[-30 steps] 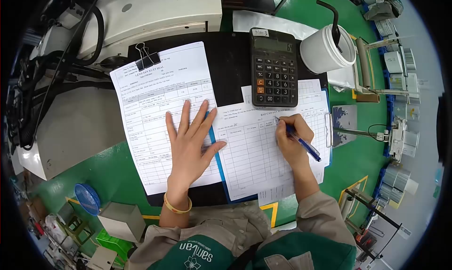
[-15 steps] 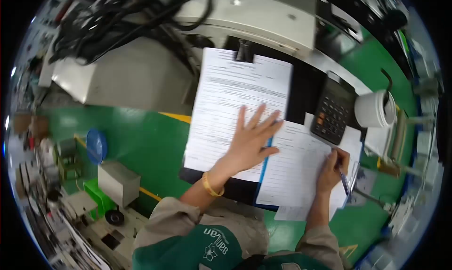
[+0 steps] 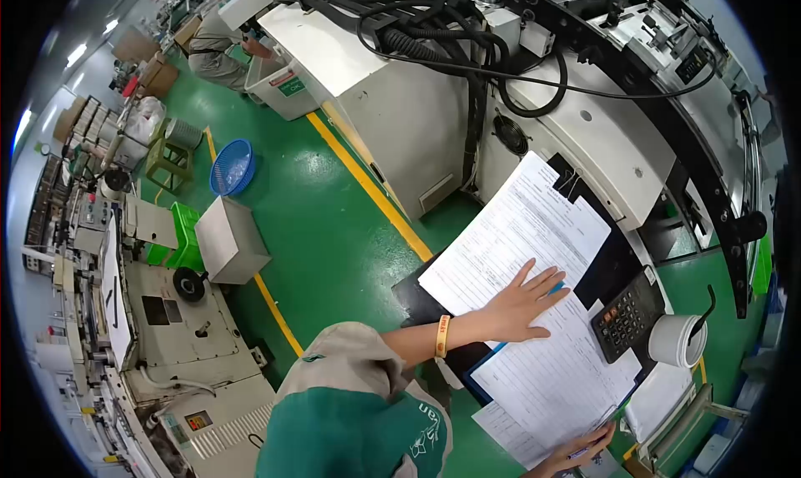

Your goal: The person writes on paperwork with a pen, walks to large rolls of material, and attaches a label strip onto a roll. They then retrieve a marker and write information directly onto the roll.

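My left hand (image 3: 524, 309) lies flat with spread fingers across two sets of printed forms, a yellow band round its wrist. Under its fingertips is the lower part of the clipped sheets (image 3: 509, 236), which a black binder clip (image 3: 568, 181) holds at the top. The palm side rests by the lined sheets (image 3: 551, 378) on a blue-edged clipboard. At the bottom edge of those sheets, my right hand (image 3: 580, 453) is closed round a pen (image 3: 577, 455), partly cut off by the frame. A black calculator (image 3: 626, 319) lies against the lined sheets' upper right.
A white cup (image 3: 670, 342) with a dark bent rod stands right of the calculator. Behind the papers are a grey machine cabinet (image 3: 400, 119) and black cables (image 3: 417, 36). A blue basket (image 3: 232, 168) sits on the green floor. Another person (image 3: 219, 48) bends at the far left.
The view has swung left and tilted, so papers and hands appear lower and further right. My left hand stays on the papers; my right hand, with the pen, is now at the sheets' lower edge.
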The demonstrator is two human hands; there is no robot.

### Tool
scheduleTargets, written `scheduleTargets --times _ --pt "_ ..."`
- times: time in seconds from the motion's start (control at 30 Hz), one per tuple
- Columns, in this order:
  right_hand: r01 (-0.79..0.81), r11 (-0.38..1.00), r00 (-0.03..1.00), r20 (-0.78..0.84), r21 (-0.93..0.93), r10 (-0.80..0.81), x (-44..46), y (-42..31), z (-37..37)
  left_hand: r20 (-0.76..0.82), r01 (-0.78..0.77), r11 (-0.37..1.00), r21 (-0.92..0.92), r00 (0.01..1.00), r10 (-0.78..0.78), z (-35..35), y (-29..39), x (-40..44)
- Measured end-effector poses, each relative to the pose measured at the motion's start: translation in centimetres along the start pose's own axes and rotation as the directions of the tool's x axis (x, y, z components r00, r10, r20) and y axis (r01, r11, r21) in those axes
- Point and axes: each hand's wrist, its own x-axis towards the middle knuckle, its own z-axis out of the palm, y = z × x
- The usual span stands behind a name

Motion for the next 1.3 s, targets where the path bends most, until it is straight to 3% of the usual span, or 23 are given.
scheduleTargets --times 0.13,0.23,0.27,0.3,0.33,0.37,0.43,0.5,0.57,0.7,0.87,0.97,1.1,1.2,1.3 --pt "-0.150 0.986 0.989 0.006 0.067 0.150 0.2 -1.4 0.1 -0.040 0.000 1.000 0.005 0.999 0.000 0.6 -0.4 -0.1" --pt "-0.378 0.884 0.925 0.062 0.276 0.376 0.7 -2.9 -0.5 -0.095 -0.008 0.999 -0.033 0.995 0.005 0.3 -0.1 0.1" --pt "-0.381 0.903 0.924 0.049 0.201 0.379 1.2 -2.4 -0.9 -0.077 0.015 0.999 -0.037 0.997 -0.018 -0.1 0.3 0.3" --pt "-0.368 0.886 0.925 0.014 0.283 0.380 1.3 -2.3 -0.7 -0.075 0.014 0.999 -0.039 0.997 -0.017 -0.2 0.5 0.4" --pt "-0.366 0.925 0.930 0.016 0.100 0.366 2.2 -5.0 -1.9 -0.075 0.014 1.000 0.004 0.997 -0.014 0.1 0.4 0.4" --pt "-0.313 0.904 0.932 -0.087 0.290 0.351 2.3 -4.1 -0.8 -0.057 0.021 1.000 0.005 0.998 -0.020 -0.2 0.8 0.7" --pt "-0.396 0.879 0.909 -0.023 0.265 0.416 3.5 -5.1 -1.0 -0.046 0.019 0.999 0.043 0.999 -0.017 -0.1 0.8 0.7" --pt "-0.259 0.877 0.959 0.002 0.405 0.283 4.8 -6.5 0.2 -0.025 0.011 0.997 0.080 1.000 -0.009 0.1 0.6 0.7" --pt "-0.324 0.760 0.944 0.141 0.563 0.298 6.0 -6.7 1.8 -0.020 0.023 0.996 0.083 1.000 -0.021 0.0 0.8 0.8" --pt "-0.393 0.657 0.919 0.282 0.644 0.274 7.0 -6.2 3.3 -0.032 0.031 0.996 0.080 0.999 -0.029 -0.1 0.8 1.0" --pt "-0.376 0.714 0.927 0.224 0.591 0.302 6.1 -4.2 3.9 -0.024 0.040 0.997 0.062 0.999 -0.039 -0.3 1.0 1.1" --pt "-0.256 0.876 0.964 0.172 0.409 0.201 5.9 -4.2 4.0 -0.014 0.039 0.998 0.049 0.999 -0.038 -0.3 0.8 1.1" --pt "-0.256 0.793 0.965 0.103 0.553 0.240 6.6 -5.4 4.6 -0.007 0.039 0.998 0.045 0.999 -0.039 -0.3 0.8 1.1" --pt "-0.235 0.860 0.967 0.197 0.454 0.160 6.8 -5.8 3.7 -0.006 0.034 0.998 0.060 0.999 -0.033 -0.2 0.7 1.1" --pt "-0.161 0.919 0.977 0.187 0.360 0.098 6.3 -5.2 4.2 -0.001 0.031 0.997 0.068 1.000 -0.031 -0.2 0.7 1.1"
